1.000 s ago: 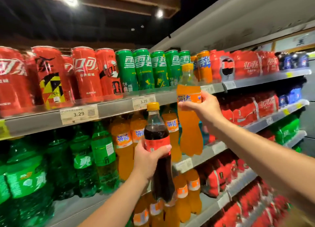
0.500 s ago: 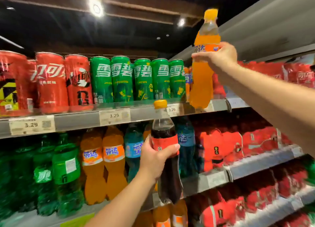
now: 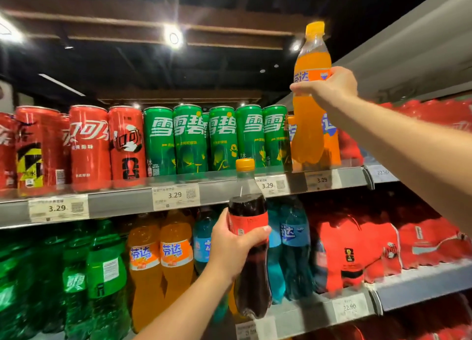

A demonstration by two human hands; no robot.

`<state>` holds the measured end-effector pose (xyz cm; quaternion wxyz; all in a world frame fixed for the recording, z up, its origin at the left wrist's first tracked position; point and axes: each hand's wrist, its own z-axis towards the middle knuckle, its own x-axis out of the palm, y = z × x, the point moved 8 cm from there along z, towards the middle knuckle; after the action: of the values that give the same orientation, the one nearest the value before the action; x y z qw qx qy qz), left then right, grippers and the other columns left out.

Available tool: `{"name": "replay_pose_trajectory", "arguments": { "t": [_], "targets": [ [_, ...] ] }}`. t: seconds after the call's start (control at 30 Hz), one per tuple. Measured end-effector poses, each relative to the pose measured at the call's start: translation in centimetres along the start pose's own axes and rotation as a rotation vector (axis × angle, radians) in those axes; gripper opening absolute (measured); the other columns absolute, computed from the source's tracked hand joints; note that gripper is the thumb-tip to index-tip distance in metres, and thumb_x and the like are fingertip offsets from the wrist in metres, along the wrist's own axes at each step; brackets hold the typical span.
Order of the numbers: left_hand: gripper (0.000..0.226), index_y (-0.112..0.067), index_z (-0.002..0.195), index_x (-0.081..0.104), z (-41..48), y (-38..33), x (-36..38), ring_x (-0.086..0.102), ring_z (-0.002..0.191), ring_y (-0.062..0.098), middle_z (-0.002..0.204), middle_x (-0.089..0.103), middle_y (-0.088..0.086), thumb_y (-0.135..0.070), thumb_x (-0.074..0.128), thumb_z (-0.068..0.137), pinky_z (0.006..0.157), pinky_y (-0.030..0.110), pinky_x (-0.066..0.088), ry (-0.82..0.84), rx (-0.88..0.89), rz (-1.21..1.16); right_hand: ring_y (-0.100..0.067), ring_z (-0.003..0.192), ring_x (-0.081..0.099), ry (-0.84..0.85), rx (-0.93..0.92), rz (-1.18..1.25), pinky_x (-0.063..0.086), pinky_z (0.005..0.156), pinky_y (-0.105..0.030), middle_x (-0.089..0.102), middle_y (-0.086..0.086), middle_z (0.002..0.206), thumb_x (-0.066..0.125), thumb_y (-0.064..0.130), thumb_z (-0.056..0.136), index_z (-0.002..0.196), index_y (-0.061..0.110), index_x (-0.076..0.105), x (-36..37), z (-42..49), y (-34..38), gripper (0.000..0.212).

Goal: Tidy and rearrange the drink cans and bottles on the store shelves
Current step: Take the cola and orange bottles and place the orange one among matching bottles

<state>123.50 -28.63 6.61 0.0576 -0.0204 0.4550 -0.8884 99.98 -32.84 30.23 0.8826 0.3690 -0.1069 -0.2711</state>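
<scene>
Up at the right end of the top shelf (image 3: pixel 224 200), we hold an orange Fanta bottle (image 3: pixel 310 115) in our right hand (image 3: pixel 329 85), fingers wrapped around its label band from the right, thumb on the near side. Its body hangs below the hand and its yellow cap rises above; the base sits level with the shelf's front lip, in front of an orange Fanta can (image 3: pixel 332 140), though we cannot tell whether it touches the shelf. Lower and nearer, our left hand (image 3: pixel 233 247) closes around a dark cola bottle (image 3: pixel 251 240) at its red label, fingers curled across the front, the orange cap standing above the hand and overlapping the shelf edge. Behind that bottle a price tag (image 3: pixel 272 185) reads 3.29. Along the top shelf, to the left of the orange bottle, stand green Sprite cans (image 3: pixel 190 139) and then red Coca-Cola cans (image 3: pixel 89 148). Below are green Sprite bottles (image 3: pixel 106 275), orange Fanta bottles (image 3: pixel 161 258), blue Fanta bottles (image 3: pixel 293 245) and red shrink-wrapped packs (image 3: pixel 357 250).
</scene>
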Motion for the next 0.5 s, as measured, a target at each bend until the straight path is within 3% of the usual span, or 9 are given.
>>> {"name": "replay_pose_trajectory", "arguments": {
  "t": [0.13,0.3,0.5],
  "targets": [
    [0.064,-0.021,0.098,0.061,0.4,-0.2,0.0,0.067,0.085,0.025,0.092,0.069,0.008,-0.046,0.077,0.041,0.075,0.038,0.058,-0.011,0.028,0.035,-0.019,0.1,0.062,0.034,-0.016,-0.045,0.051,0.082,-0.033,0.066,-0.001,0.108,0.082,0.057,0.06,0.113,0.016,0.061,0.9,0.7,-0.6,0.07],
    [0.064,-0.02,0.098,0.061,0.7,-0.5,-0.1,0.067,0.086,0.026,0.092,0.069,0.009,-0.045,0.078,0.041,0.073,0.034,0.057,-0.016,0.036,0.045,-0.02,0.104,0.059,0.078,-0.017,-0.046,0.046,0.08,-0.031,0.064,-0.002,0.111,0.08,0.054,0.065,0.116,0.017,0.059,1.7,1.3,-0.7,0.066],
    [0.061,-0.019,0.095,0.064,1.4,-0.9,-0.1,0.068,0.085,0.028,0.089,0.072,0.009,-0.042,0.079,0.041,0.079,0.045,0.057,-0.04,0.041,0.049,-0.021,0.102,0.06,0.144,-0.042,-0.104,0.049,0.084,-0.034,0.065,-0.003,0.106,0.082,0.054,0.062,0.112,0.017,0.062,2.9,2.0,-1.9,0.066]
  ]
}}
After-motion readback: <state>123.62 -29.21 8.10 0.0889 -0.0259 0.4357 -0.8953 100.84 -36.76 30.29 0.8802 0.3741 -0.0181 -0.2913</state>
